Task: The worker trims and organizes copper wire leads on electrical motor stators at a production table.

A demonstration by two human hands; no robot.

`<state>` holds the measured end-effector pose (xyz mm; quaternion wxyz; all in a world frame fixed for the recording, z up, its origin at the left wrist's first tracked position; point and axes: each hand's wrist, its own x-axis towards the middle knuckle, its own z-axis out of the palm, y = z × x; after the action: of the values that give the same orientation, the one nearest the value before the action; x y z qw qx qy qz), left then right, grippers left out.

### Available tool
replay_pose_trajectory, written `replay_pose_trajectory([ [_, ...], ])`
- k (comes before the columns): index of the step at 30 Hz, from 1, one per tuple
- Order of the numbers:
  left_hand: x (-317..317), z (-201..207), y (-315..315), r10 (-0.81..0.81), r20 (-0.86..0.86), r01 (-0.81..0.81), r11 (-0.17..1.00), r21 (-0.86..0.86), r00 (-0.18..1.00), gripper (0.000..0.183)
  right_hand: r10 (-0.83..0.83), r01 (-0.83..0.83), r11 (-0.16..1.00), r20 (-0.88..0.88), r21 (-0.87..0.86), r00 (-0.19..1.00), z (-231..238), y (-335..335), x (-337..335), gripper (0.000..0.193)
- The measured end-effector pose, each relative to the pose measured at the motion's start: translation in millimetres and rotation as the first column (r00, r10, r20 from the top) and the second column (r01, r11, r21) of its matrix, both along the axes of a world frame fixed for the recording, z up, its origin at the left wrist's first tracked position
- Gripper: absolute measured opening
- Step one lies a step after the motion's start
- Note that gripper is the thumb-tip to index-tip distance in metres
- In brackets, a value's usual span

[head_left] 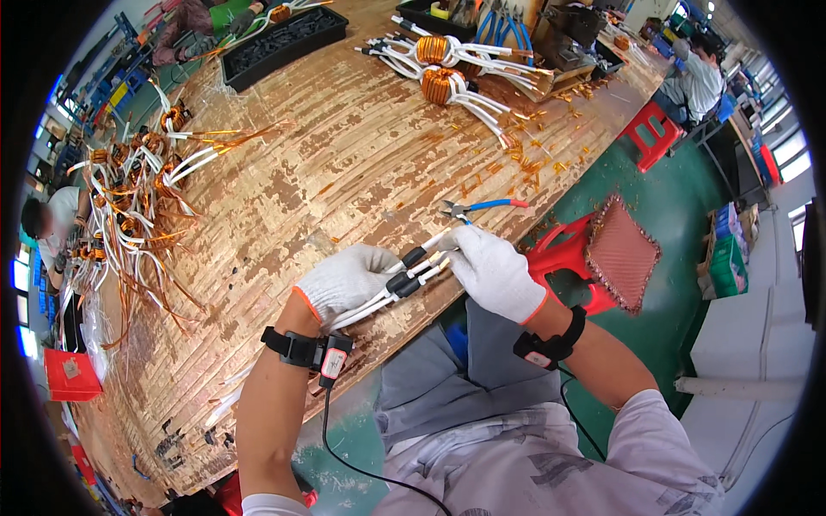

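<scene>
My left hand (351, 280), in a white knit glove with an orange cuff, is closed around a bundle of white sleeved wires (357, 315) above the near edge of the table. Short black tubes (402, 283) sit around the wires just past its fingers. My right hand (495, 273), gloved the same way, pinches the far end of one wire, its fingertips hiding that tip. Bare ends of other wires show beside it. Just beyond the right hand lie cutting pliers (484, 206) with blue and red handles.
Copper-wound coils (437, 84) with white leads lie at the back of the worn wooden table (327, 172); more are heaped at left (138, 198). A black tray (284, 47) holds small dark parts. A red stool (564, 258) and cushion (624, 254) are at right. Other people sit farther off.
</scene>
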<state>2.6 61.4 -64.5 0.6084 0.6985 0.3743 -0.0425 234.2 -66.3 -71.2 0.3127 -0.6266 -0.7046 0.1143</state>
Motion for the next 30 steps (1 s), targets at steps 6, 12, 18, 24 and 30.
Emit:
replay_pose_trajectory([
  [6,6,12,-4,0.002,0.024,0.001,0.991,-0.136,1.000,0.023,-0.207,0.064,0.908,-0.311,-0.414,0.928,15,-1,-3,0.018],
  [12,6,0,-3,0.038,0.088,-0.026,0.991,-0.128,0.995,0.022,-0.310,-0.168,0.875,-0.793,-0.454,0.525,8,5,-4,0.020],
  [18,14,6,-4,0.078,0.060,-0.072,0.993,-0.098,0.995,0.020,-0.354,-0.150,0.870,-0.808,-0.469,0.471,1,8,-2,0.021],
  [24,11,1,-2,0.149,0.072,-0.138,0.980,-0.146,0.986,0.016,-0.352,-0.194,0.861,-0.826,-0.470,0.442,1,17,-4,0.024],
  [30,14,8,-5,0.183,0.112,-0.161,0.970,-0.181,0.977,0.020,-0.341,-0.156,0.890,-0.852,-0.429,0.398,6,15,3,0.032],
])
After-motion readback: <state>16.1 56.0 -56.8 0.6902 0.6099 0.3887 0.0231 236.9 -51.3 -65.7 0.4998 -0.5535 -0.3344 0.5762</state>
